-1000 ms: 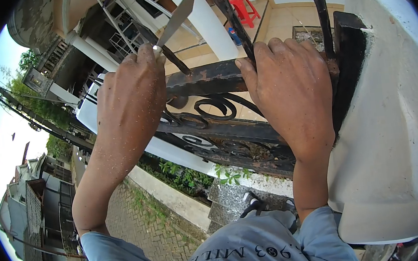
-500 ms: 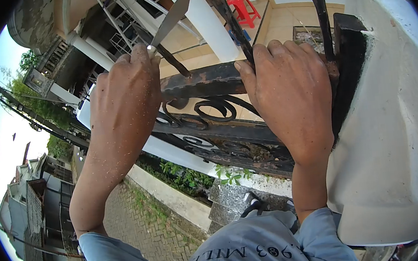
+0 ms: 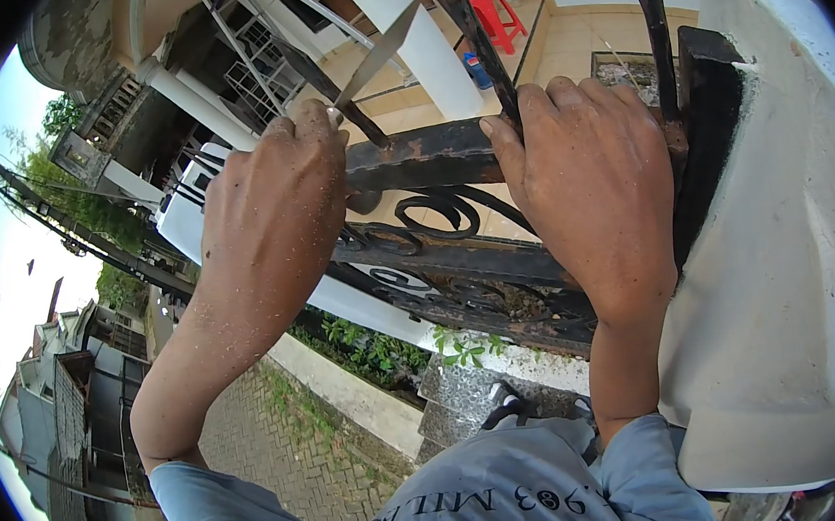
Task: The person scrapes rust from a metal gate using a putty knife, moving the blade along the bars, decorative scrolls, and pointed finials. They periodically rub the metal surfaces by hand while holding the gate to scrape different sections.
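My left hand (image 3: 276, 199) is closed around the handle of a scraper (image 3: 380, 55), most of which is hidden by the fingers. Its flat metal blade points up and to the right, beside a spiked upright of the black iron fence (image 3: 428, 159). Fine pale specks dot the left hand and forearm. My right hand (image 3: 596, 183) is wrapped over the fence's top rail, with the thumb near the base of another upright. Brown worn patches show through the fence's black paint, and scrollwork runs below the rail.
A pale wall (image 3: 789, 255) stands close on the right. Behind the fence are a white pillar (image 3: 417, 49), a red plastic stool (image 3: 497, 20) and a ladder (image 3: 241, 46). Green plants (image 3: 366, 351) grow below, beside a paved path (image 3: 273, 425).
My left hand has moved right and slightly down along the fence, and the scraper blade has come lower with it. My right hand stays on the rail; the view has shifted slightly.
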A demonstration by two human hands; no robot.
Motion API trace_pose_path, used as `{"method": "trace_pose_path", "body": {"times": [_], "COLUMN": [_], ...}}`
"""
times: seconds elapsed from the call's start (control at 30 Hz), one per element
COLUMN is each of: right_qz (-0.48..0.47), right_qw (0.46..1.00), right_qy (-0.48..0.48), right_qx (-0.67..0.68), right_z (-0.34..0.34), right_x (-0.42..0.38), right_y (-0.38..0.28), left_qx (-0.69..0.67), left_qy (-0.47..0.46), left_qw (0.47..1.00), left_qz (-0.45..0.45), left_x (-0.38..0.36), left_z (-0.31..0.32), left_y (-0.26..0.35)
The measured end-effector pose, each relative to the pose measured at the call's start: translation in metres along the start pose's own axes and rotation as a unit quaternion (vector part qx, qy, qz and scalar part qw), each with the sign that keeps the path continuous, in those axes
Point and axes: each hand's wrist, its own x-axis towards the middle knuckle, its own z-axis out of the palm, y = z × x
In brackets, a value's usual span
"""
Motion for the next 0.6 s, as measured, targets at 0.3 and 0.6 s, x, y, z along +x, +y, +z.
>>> {"method": "trace_pose_path", "body": {"times": [0.3,0.6], "right_qz": [-0.002,0.002], "right_qw": [1.0,1.0], "right_qy": [-0.001,-0.019], "right_qx": [-0.009,-0.012], "right_z": [-0.001,-0.002], "right_x": [0.001,0.0], "right_y": [0.001,0.0], "left_qx": [-0.051,-0.028], "left_qy": [0.005,0.073], "left_qw": [0.996,0.996], "left_qz": [-0.074,-0.035], "left_x": [0.003,-0.001], "left_z": [-0.011,-0.008], "left_y": [-0.005,-0.011]}}
